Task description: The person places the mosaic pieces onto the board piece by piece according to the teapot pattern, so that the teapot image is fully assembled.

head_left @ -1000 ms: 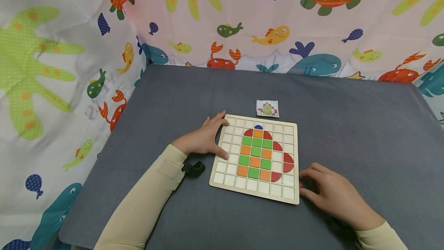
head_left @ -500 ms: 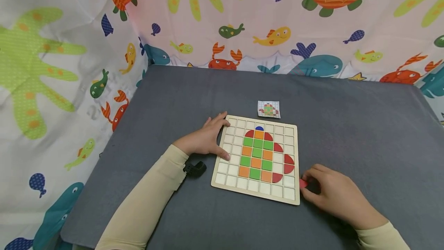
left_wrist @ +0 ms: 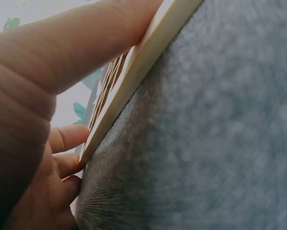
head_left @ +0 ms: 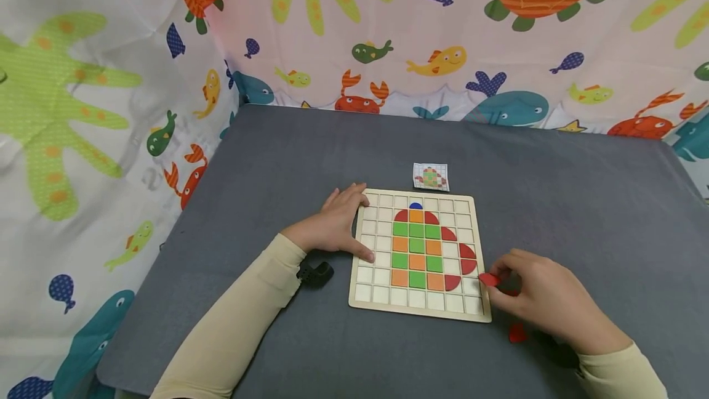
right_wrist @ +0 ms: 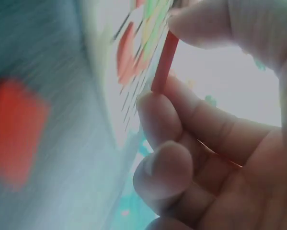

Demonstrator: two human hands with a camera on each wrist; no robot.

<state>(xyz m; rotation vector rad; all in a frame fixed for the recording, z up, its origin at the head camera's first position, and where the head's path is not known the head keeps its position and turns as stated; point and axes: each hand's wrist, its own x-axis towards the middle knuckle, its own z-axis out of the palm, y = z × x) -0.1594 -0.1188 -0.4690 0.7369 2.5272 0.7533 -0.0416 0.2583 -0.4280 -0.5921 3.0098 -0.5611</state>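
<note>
A wooden grid board (head_left: 418,311) lies on the grey table, with green and orange squares, red curved-edged pieces and a blue half-round in its cells. At its left edge, my left hand (head_left: 335,223) rests with fingers spread: the thumb (left_wrist: 100,33) lies over the rim and the fingertips (left_wrist: 76,136) touch farther along it. Beyond the lower right edge, my right hand (head_left: 545,294) pinches a red piece (head_left: 489,279) between thumb and fingers. The right wrist view shows this piece (right_wrist: 165,62) edge-on. Another red piece (head_left: 517,332) lies on the table under that hand.
Behind the board lies a small picture card (head_left: 431,177) with a coloured grid pattern. A dark wrist device (head_left: 316,274) sits by the left wrist. A curtain (head_left: 321,11) printed with sea animals borders the table's back and left side.
The right hand has lifted the red piece to the board's edge, and another red piece shows on the table below. The board has turned slightly and shifted right, with the left hand still at its edge.
</note>
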